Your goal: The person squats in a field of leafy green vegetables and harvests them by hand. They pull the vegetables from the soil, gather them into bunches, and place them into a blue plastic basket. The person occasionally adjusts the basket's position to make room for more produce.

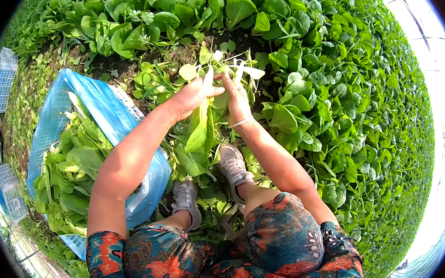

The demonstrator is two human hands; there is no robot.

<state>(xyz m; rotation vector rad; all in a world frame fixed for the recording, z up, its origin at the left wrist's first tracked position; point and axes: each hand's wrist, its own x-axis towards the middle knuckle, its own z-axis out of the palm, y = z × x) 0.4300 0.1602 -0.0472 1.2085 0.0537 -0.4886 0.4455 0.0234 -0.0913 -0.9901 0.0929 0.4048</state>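
My left hand (pixel 195 95) grips a leafy green plant (pixel 200 131) by its pale stem, its leaves hanging down between my forearms. Close beside it, my right hand (pixel 237 100) has its thumb and fingers bent at pale stalks (pixel 242 70); whether it pinches them is hard to make out. A white band circles my right wrist. Left of my left forearm, a crate lined with a blue plastic bag (pixel 96 98) holds a heap of picked leafy greens (pixel 72 168).
Dense rows of leafy greens (pixel 338 101) grow ahead and to the right. Loose leaves lie around my shoes (pixel 232 164). Plastic crates (pixel 3 80) stand at the far left. A bright greenhouse wall (pixel 440 92) curves along the right.
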